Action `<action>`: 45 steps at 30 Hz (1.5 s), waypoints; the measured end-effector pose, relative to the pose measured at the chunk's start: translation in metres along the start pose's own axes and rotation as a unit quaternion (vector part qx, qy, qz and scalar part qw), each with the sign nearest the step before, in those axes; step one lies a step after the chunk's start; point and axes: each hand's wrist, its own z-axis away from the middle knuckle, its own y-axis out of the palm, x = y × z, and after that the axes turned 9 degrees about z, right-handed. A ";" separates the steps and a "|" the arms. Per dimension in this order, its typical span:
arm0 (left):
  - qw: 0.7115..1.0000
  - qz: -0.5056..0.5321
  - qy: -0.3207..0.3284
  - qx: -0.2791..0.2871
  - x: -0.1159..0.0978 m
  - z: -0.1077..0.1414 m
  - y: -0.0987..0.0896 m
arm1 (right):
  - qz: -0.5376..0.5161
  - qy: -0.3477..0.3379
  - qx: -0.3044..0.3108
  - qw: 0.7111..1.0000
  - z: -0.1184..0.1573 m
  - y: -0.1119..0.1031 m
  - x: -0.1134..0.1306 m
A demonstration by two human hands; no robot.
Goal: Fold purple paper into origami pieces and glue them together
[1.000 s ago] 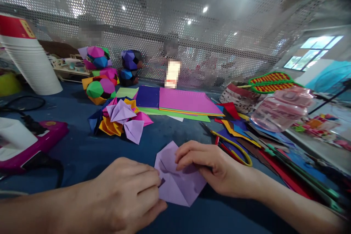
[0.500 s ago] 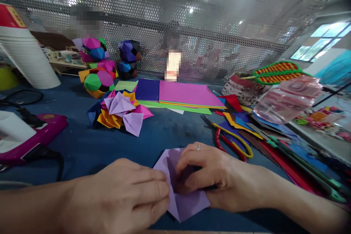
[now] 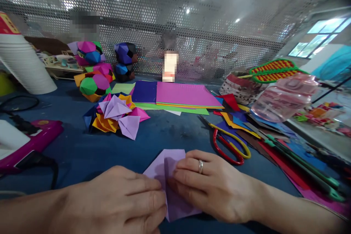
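Over my head feed, I see my left hand [image 3: 120, 197] and right hand [image 3: 211, 186] pressing folded lilac paper [image 3: 175, 162] between them on the blue tabletop [image 3: 175, 131]; I can't tell if either pinches it. The translucent pink bottle [image 3: 282, 98] and patterned round container [image 3: 237, 87] hide their contents; paper cups [image 3: 24, 65] nest together.

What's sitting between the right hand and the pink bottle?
In the head view, scissors with red and yellow handles lie nearer the right hand, then coloured paper pieces before the pink bottle.
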 end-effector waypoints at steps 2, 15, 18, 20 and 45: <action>1.000 0.025 -0.005 0.016 0.003 0.000 -0.002 | 0.010 0.002 -0.018 1.000 0.000 0.002 -0.001; 0.999 0.028 0.018 0.033 0.013 -0.002 -0.007 | -0.316 0.103 0.064 0.941 -0.002 -0.005 -0.021; 0.998 0.039 0.015 0.038 0.009 -0.004 -0.008 | -0.372 0.110 0.094 0.917 -0.005 -0.010 -0.025; 0.998 0.051 0.001 0.034 0.005 -0.004 -0.009 | -0.396 0.112 0.105 0.905 -0.005 -0.012 -0.028; 0.994 0.065 0.001 0.085 0.006 0.002 -0.006 | -0.221 0.325 0.050 0.918 -0.010 0.006 0.006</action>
